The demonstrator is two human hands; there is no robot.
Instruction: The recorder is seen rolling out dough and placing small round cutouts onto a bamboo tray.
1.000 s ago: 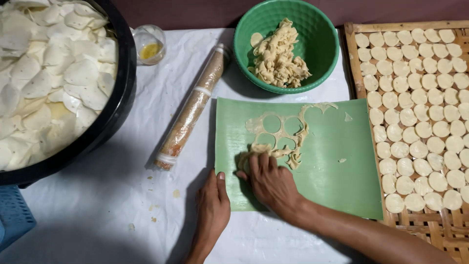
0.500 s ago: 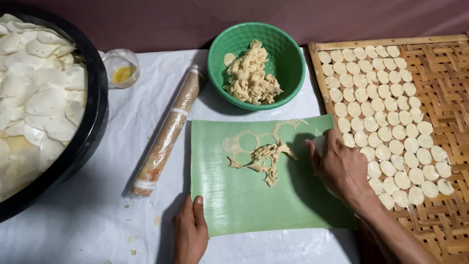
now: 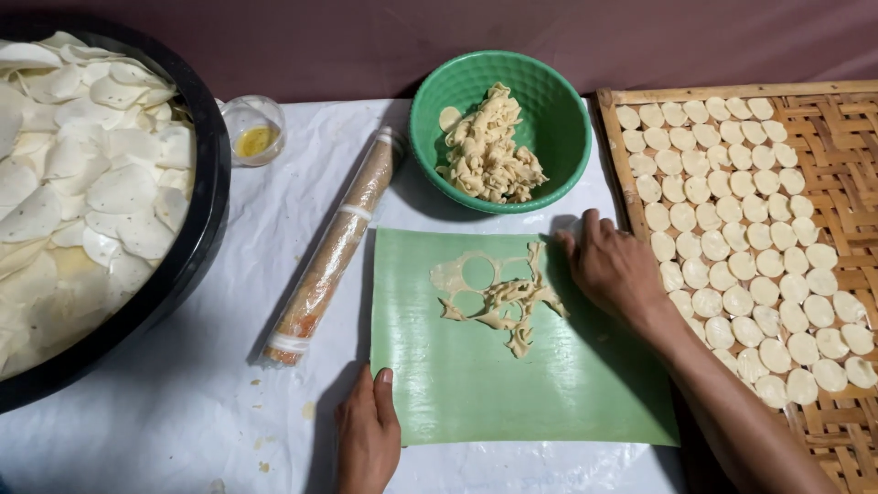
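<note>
A green sheet (image 3: 512, 384) lies on the white cloth in front of me. On its upper part is a thin web of leftover dough (image 3: 498, 293) with round holes cut in it. My left hand (image 3: 366, 434) presses flat on the sheet's lower left corner. My right hand (image 3: 613, 270) rests palm down on the sheet's upper right edge, fingers beside the dough web, next to the bamboo tray (image 3: 828, 137). Whether it pinches anything is hidden under the palm.
The bamboo tray on the right carries rows of small dough rounds (image 3: 722, 220). A green bowl (image 3: 567, 119) of dough scraps sits behind the sheet. A wrapped rolling pin (image 3: 334, 252) lies left of it, beside a small glass cup (image 3: 253, 133). A large black basin (image 3: 206, 210) of white crackers fills the left.
My right hand moved from the dough web toward the tray and now rests at the sheet's right edge. Several cut rounds have left the sheet. The view has shifted right.
</note>
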